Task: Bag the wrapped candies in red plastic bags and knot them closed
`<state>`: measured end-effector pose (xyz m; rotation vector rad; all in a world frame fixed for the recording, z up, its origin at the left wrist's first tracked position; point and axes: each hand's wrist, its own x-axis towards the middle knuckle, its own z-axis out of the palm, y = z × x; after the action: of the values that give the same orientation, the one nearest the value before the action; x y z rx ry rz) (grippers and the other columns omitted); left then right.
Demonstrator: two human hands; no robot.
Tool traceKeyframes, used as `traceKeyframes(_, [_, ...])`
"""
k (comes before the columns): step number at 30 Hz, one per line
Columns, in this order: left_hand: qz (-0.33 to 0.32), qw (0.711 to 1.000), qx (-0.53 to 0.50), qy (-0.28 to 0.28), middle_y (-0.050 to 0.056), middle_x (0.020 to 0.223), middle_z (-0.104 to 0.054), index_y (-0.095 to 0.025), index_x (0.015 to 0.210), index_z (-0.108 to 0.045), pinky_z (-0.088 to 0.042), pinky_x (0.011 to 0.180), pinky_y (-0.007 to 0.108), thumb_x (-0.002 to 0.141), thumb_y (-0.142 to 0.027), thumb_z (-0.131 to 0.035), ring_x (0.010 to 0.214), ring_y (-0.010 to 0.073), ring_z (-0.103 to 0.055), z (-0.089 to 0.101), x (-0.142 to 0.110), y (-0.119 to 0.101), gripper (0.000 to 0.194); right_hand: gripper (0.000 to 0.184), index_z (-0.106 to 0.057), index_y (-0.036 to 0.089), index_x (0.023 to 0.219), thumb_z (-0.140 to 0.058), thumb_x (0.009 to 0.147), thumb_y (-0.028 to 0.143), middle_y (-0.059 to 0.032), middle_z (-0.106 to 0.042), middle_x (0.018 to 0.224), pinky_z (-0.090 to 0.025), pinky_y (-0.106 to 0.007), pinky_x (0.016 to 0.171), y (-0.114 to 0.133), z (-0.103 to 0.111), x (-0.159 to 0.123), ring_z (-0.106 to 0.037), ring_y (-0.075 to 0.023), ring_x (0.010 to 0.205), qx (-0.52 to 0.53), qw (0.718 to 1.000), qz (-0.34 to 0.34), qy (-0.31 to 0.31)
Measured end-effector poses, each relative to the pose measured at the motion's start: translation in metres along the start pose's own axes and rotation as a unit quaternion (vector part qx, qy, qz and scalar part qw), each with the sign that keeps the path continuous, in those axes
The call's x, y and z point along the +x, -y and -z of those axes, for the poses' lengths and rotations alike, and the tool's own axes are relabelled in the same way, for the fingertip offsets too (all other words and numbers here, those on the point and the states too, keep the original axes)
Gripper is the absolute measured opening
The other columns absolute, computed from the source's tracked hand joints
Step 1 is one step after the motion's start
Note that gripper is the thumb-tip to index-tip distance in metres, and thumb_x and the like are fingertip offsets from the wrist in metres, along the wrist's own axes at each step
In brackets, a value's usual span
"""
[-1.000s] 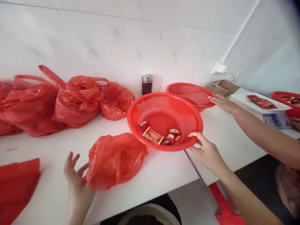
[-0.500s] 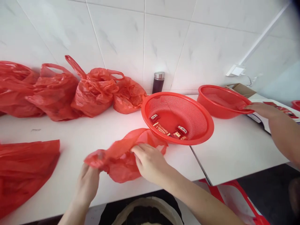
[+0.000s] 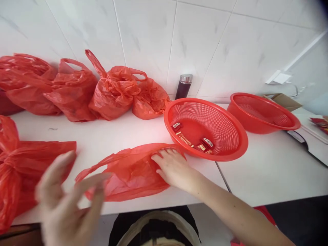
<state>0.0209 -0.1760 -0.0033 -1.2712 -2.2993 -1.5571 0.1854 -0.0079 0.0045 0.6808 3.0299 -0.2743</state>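
Presently, my right hand (image 3: 175, 167) rests on a thin red plastic bag (image 3: 133, 167) that lies almost flat along the front of the table (image 3: 151, 131). The fingers are extended and slightly spread at the bag's right end, and the palm is down. The hand touches the film without closing on it.

My left hand (image 3: 69, 201) is raised at the lower left, blurred, with its fingers well apart and nothing visible in its grasp. One finger overlaps the bag's handle end in this view; I cannot tell whether it makes contact.

As to progress, I find at least four bulging red bags (image 3: 111, 99) standing in a row against the wall. I judge these to be finished or close to it, although their contents are hidden. The bag beneath my right hand shows no contents through the film, so I rate it as barely begun. Its handles lie loose to the left, untied.

Just beyond its right end stands a red perforated basket (image 3: 244, 140). A few small wrapped packets (image 3: 187, 140) lie on its floor and, as far as I can see, await handling. A second red basket (image 3: 258, 119) stands behind it to the right; its floor is mostly hidden. More red plastic (image 3: 10, 164) lies gathered at the left edge. I cannot establish whether it is filled.
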Motion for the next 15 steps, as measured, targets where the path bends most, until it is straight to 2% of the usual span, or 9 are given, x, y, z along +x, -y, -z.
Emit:
traceKeyframes(2, [-0.144,0.977,0.133,0.084,-0.009,0.158,-0.025,-0.032,0.088,-0.075,-0.01,0.116,0.063,0.081,-0.029,-0.063,0.144,0.0444,-0.016,-0.023,-0.002,-0.004,0.014,0.027,-0.063,0.014,0.113,-0.045,0.093,0.017,-0.0142,-0.063,0.109,-0.042,-0.044,0.092,0.007,-0.006,0.003,-0.056,-0.0297,0.105,-0.004,1.0,0.01,-0.028])
traceKeyframes(3, [-0.168,0.959,0.186,0.129,-0.003,0.159,-0.024,-0.031,0.089,-0.077,-0.008,0.112,0.071,0.083,-0.03,-0.062,0.144,0.0483,-0.013,-0.035,0.0,0.0,0.016,0.026,-0.064,0.016,0.111,-0.045,0.094,0.018,-0.0142,-0.063,0.11,-0.043,-0.045,0.092,0.009,-0.01,0.004,-0.056,-0.0301,0.106,-0.006,0.999,0.011,-0.032])
traceKeyframes(4, [-0.161,0.945,0.231,0.169,0.003,0.159,-0.025,-0.029,0.092,-0.077,-0.009,0.107,0.076,0.084,-0.03,-0.06,0.143,0.0511,-0.013,-0.046,0.005,0.009,0.019,0.025,-0.064,0.017,0.111,-0.048,0.093,0.021,-0.0146,-0.061,0.115,-0.043,-0.046,0.092,0.008,-0.014,0.003,-0.056,-0.0314,0.108,-0.003,1.0,0.01,-0.024])
traceKeyframes(5, [-0.138,0.934,0.273,0.185,0.01,0.159,-0.027,-0.025,0.095,-0.076,-0.013,0.103,0.078,0.086,-0.031,-0.058,0.141,0.0531,-0.015,-0.054,0.012,0.02,0.021,0.027,-0.064,0.019,0.114,-0.054,0.09,0.025,-0.0152,-0.058,0.123,-0.043,-0.048,0.092,0.006,-0.018,0.001,-0.055,-0.0334,0.112,0.005,1.0,0.011,-0.003])
traceKeyframes(7, [-0.083,0.923,0.334,0.174,0.02,0.157,-0.026,-0.016,0.096,-0.073,-0.024,0.099,0.077,0.087,-0.03,-0.054,0.138,0.0548,-0.023,-0.058,0.031,0.044,0.025,0.043,-0.061,0.023,0.124,-0.066,0.081,0.027,-0.0159,-0.05,0.138,-0.043,-0.051,0.094,-0.004,-0.022,-0.006,-0.051,-0.037,0.12,0.025,0.998,0.014,0.058])
traceKeyframes(8, [-0.066,0.921,0.35,0.161,0.022,0.157,-0.025,-0.014,0.093,-0.072,-0.029,0.098,0.074,0.086,-0.028,-0.054,0.136,0.0546,-0.027,-0.054,0.04,0.056,0.025,0.051,-0.058,0.024,0.128,-0.068,0.078,0.024,-0.0163,-0.047,0.141,-0.044,-0.051,0.095,-0.01,-0.021,-0.011,-0.05,-0.0376,0.122,0.033,0.996,0.011,0.087])
traceKeyframes(10, [-0.054,0.926,0.336,0.166,0.02,0.155,-0.031,-0.013,0.087,-0.071,-0.038,0.097,0.068,0.082,-0.022,-0.052,0.13,0.0519,-0.039,-0.041,0.056,0.074,0.022,0.055,-0.057,0.024,0.132,-0.063,0.078,0.014,-0.0171,-0.049,0.141,-0.046,-0.05,0.094,-0.02,-0.012,-0.022,-0.052,-0.0366,0.123,0.04,0.992,0.005,0.117])
traceKeyframes(12, [-0.049,0.94,0.263,0.212,0.013,0.151,-0.041,-0.017,0.088,-0.072,-0.041,0.1,0.06,0.078,-0.019,-0.051,0.122,0.0449,-0.052,-0.027,0.063,0.084,0.023,0.049,-0.059,0.024,0.13,-0.056,0.083,0.009,-0.0155,-0.052,0.139,-0.047,-0.049,0.095,-0.026,0.007,-0.035,-0.056,-0.0331,0.12,0.067,0.992,0.018,0.109])
traceKeyframes(15, [0.027,0.952,0.085,0.294,0.001,0.148,-0.046,-0.028,0.095,-0.076,-0.048,0.1,0.042,0.069,-0.029,-0.064,0.118,0.0359,-0.058,-0.018,0.058,0.085,0.029,0.037,-0.06,0.029,0.129,-0.052,0.094,0.02,-0.0049,-0.055,0.139,-0.043,-0.037,0.104,-0.035,0.049,-0.051,-0.055,-0.0216,0.123,0.184,0.977,0.09,0.058])
